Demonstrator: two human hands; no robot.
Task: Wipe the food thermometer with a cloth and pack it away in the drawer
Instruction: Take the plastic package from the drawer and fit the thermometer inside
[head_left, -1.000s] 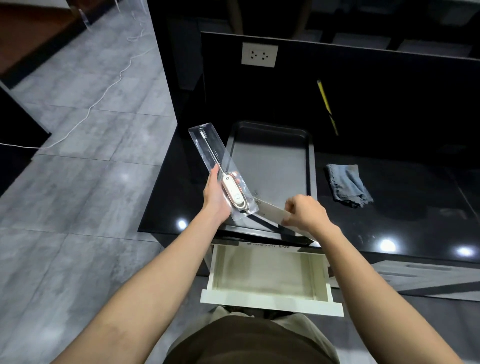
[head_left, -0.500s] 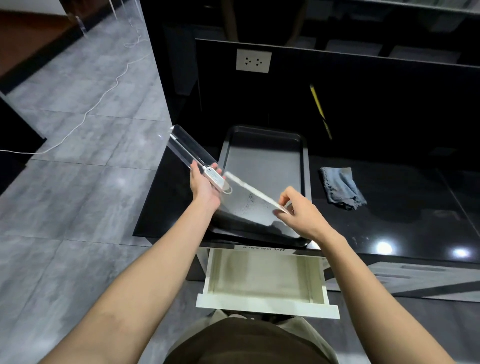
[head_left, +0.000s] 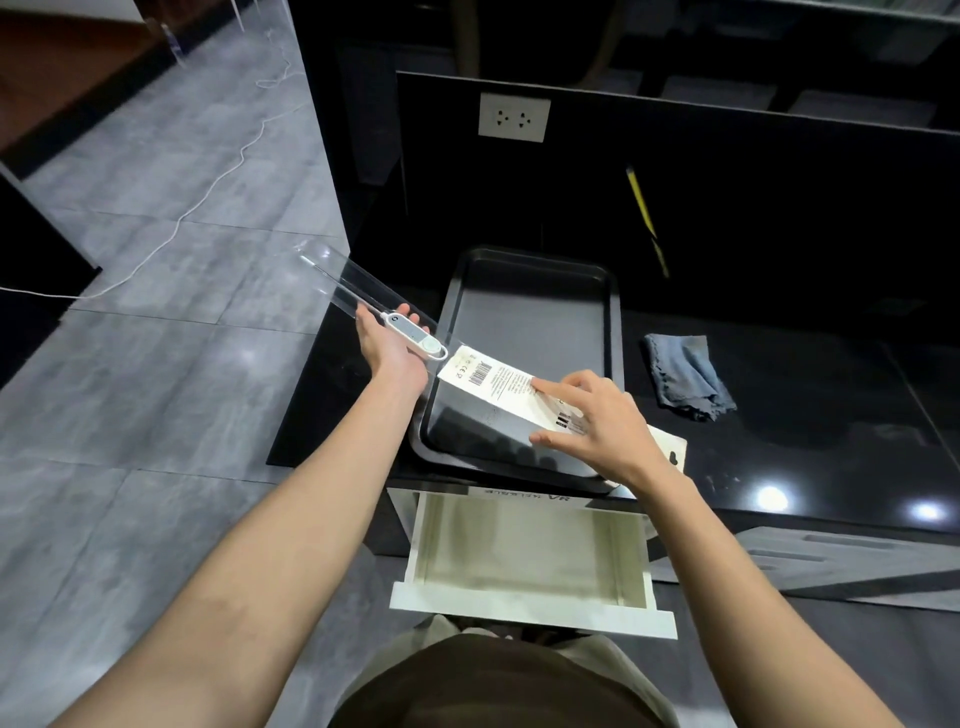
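Change: since half a second ago the printed card has swung flat, barcode side up, and the right hand has shifted from pinching its edge to lying over it with spread fingers; the clear sleeve has dropped lower and points further left.
Food thermometer (head_left: 413, 335): white, lying inside the clear plastic sleeve (head_left: 343, 283), its head end toward the tray, just off the tray's left rim and above the bench edge.
Left hand (head_left: 387, 345): palm up under the sleeve, fingers curled around the thermometer's head, holding sleeve and thermometer together.
Printed card (head_left: 493, 382): white backing card with a barcode, slanting over the tray's near left part, one end almost touching the thermometer's head, the other end with a hang hole past the tray's near right corner.
Right hand (head_left: 597, 423): fingers spread wide, lying on top of the card, forefinger stretched along it; whether it grips the card I cannot tell.
Tray (head_left: 535, 270): dark metal baking tray on the black bench (head_left: 805, 457).
Cloth (head_left: 685, 376): crumpled blue cloth on the bench, right of the tray, well apart from both hands.
Drawer (head_left: 530, 566): cream, pulled open just below the tray's near rim.
Socket (head_left: 514, 117): white double outlet on the black panel beyond the tray.
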